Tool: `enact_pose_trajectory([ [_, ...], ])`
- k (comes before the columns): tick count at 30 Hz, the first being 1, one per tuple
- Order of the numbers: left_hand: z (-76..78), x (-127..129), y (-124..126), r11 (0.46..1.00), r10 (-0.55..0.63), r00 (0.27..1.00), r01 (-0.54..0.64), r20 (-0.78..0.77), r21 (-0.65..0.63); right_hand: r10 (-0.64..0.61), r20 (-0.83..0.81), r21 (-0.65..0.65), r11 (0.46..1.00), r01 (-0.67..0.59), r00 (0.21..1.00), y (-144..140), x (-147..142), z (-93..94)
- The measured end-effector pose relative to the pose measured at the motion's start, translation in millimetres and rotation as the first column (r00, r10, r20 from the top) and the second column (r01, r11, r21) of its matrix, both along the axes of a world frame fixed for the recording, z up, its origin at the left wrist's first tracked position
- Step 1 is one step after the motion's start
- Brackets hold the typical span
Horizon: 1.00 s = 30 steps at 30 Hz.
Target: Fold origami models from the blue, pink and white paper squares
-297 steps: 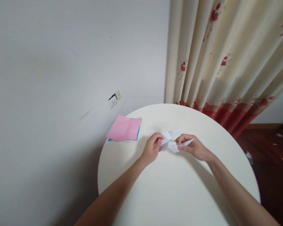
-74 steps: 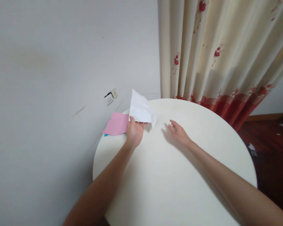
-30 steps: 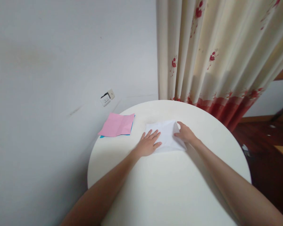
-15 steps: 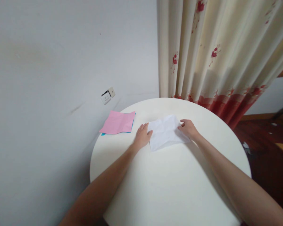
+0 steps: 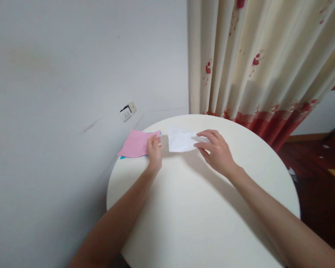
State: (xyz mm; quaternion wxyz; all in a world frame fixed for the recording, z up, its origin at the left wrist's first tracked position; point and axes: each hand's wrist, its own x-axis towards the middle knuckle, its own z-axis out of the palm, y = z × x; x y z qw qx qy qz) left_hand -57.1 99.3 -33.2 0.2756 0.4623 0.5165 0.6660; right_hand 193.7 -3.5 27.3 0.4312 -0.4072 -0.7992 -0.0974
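Observation:
A creased sheet of white paper (image 5: 182,140) is raised over the round white table, casting a shadow below. My right hand (image 5: 216,150) pinches its right edge between thumb and fingers. To the left, my left hand (image 5: 154,149) hovers at the right edge of a sheet of pink paper (image 5: 135,144) and covers part of it. The left fingers are loosely bent and apart, with nothing visible in them, and a gap separates them from the white sheet. Blue paper (image 5: 123,157) peeks out from under the pink sheet.
The round white table (image 5: 201,208) stands against a pale wall (image 5: 58,93) with a socket (image 5: 125,114). Behind it, a cream curtain (image 5: 226,67) with red flowers hangs to the right. Dark red floor (image 5: 312,160) shows beyond the table's right edge.
The white paper has come up off the table in my right hand, moving away and slightly left. My left hand has let go of its left edge and shifted left to the pink paper.

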Motion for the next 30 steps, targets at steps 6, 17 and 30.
enact_pose_trajectory([
  [6,8.6,4,-13,0.976,0.067,0.926,0.017,-0.372,0.216,0.319,0.290,-0.625,0.777,-0.073,0.903,11,8,-31.3],
  [17,-22.0,19,-30,0.896,-0.431,0.123,0.175,-0.894,-0.408,-0.199,0.240,-0.552,0.777,0.302,0.950,34,-17,-78.7],
  [30,-6.2,30,-66,0.875,-0.480,0.082,-0.024,-0.874,-0.483,-0.015,0.336,-0.649,0.721,0.243,0.942,38,-7,-87.9],
])
